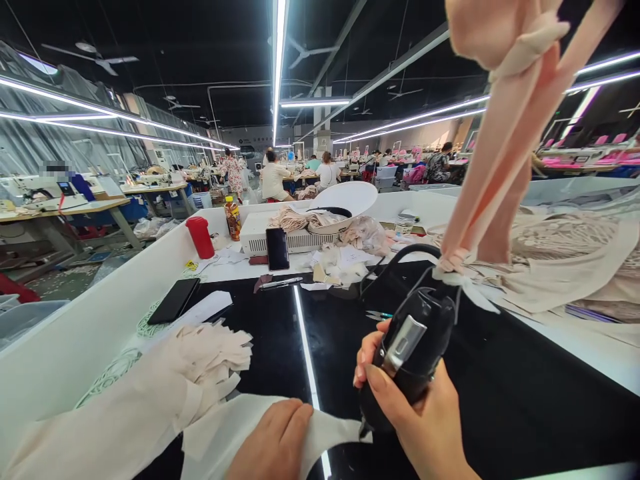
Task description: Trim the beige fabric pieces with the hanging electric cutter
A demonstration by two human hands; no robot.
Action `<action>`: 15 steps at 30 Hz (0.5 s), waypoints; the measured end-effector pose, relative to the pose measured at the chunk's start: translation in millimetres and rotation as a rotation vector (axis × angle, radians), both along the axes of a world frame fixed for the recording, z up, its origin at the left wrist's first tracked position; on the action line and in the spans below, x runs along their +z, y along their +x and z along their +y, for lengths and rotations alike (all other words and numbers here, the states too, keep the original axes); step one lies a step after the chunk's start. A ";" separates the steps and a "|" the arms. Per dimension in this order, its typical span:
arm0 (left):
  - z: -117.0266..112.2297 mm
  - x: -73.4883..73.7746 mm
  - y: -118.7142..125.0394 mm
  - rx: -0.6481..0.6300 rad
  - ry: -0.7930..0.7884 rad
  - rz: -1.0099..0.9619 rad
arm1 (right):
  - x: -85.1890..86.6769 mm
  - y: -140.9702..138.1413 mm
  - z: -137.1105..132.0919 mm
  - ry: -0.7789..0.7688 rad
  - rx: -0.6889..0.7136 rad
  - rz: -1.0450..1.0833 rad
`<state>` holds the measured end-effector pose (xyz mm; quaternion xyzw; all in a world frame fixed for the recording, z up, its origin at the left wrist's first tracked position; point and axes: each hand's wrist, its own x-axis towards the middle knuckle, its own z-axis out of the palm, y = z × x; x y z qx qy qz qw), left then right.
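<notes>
My right hand (417, 417) is closed around a black corded hand tool (423, 340) with a metal plate on its side. The tool's narrow lower tip meets the right end of a pale fabric piece (330, 432). My left hand (277, 437) lies flat on that fabric, fingers close together and fingertips partly out of sight. To its left is a thick layered bundle of cream fabric pieces (175, 373). Knotted peach cloth strips (505, 140) hang from above and are tied at the top of the tool.
Small scissors (380, 315) lie behind the tool on the black tabletop (500, 387). Phones (175, 301), a red cup (200, 237), a bottle (233, 219) and a white box (255, 233) stand or lie farther back. Fabric piles (560, 247) fill the right side. People sit at distant sewing tables.
</notes>
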<state>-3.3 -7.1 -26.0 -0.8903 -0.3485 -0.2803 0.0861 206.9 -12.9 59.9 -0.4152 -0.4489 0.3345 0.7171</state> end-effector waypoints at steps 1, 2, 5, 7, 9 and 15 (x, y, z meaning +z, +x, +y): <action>4.1 1.9 0.4 -0.021 0.006 0.012 | -0.3 0.7 -1.4 -0.002 -0.012 -0.001; 7.6 2.4 1.6 -0.047 0.011 0.025 | -0.7 1.3 -2.7 -0.003 -0.023 0.000; 14.4 -4.0 8.8 -0.106 0.033 0.041 | -1.9 2.3 -6.0 -0.003 -0.045 0.001; 16.4 -11.2 14.9 -0.107 0.107 -0.017 | -2.3 2.2 -7.6 0.002 -0.063 -0.007; 16.9 -14.2 20.0 -0.077 0.208 -0.097 | -2.7 1.8 -8.7 0.011 -0.088 -0.015; 12.6 12.8 18.6 -0.086 0.281 0.089 | -5.9 -0.1 -11.7 0.004 -0.103 0.000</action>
